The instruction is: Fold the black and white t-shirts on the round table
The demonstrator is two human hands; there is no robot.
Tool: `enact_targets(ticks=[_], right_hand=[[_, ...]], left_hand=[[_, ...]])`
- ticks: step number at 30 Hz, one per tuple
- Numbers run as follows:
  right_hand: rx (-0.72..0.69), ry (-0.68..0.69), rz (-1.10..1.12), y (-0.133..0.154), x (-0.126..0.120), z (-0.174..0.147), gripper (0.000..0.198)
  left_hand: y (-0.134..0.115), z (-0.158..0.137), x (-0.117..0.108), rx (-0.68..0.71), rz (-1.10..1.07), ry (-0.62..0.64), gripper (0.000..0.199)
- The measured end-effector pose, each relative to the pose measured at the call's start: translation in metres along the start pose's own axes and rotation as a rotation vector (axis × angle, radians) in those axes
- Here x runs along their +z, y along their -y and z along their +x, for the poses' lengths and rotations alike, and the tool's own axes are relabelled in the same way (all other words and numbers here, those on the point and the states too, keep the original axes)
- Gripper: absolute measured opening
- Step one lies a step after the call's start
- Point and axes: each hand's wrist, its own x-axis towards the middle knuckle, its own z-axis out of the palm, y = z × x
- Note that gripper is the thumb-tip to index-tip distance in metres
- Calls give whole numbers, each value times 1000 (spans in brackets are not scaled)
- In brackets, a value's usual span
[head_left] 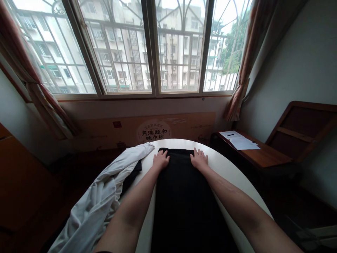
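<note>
A long black cloth garment (185,203) lies flat and lengthwise on a round white table (237,182), its far end close to the table's far rim. My left hand (161,160) rests on the far left corner of the garment, fingers spread. At the far right corner lies my right hand (199,159), palm down with its fingers apart. Both hands touch the garment's edges without gripping it. The garment's near end runs out of the bottom of the view, so its kind cannot be made out.
A crumpled white cloth (97,196) hangs over the table's left side, with a dark cloth (131,177) partly under it. To the right, a low wooden table (273,156) bears papers (243,142) and a pen. A printed board (184,128) stands below the barred window (155,52).
</note>
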Motion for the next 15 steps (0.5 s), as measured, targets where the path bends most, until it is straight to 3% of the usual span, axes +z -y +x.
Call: enact_targets(ticks=[3, 5, 10, 15], right_hand=[[79, -58, 5, -14, -6, 6, 66], [78, -53, 16, -19, -10, 14, 63], [19, 38, 120, -13, -15, 44, 39], [-16, 58, 237, -11, -15, 61, 37]], left_hand=[[8, -2, -6, -133, -23, -110, 57], [11, 3, -9, -187, -54, -100, 54], [3, 35, -13, -160, -222, -21, 34], [-4, 64, -16, -155, -400, -11, 34]])
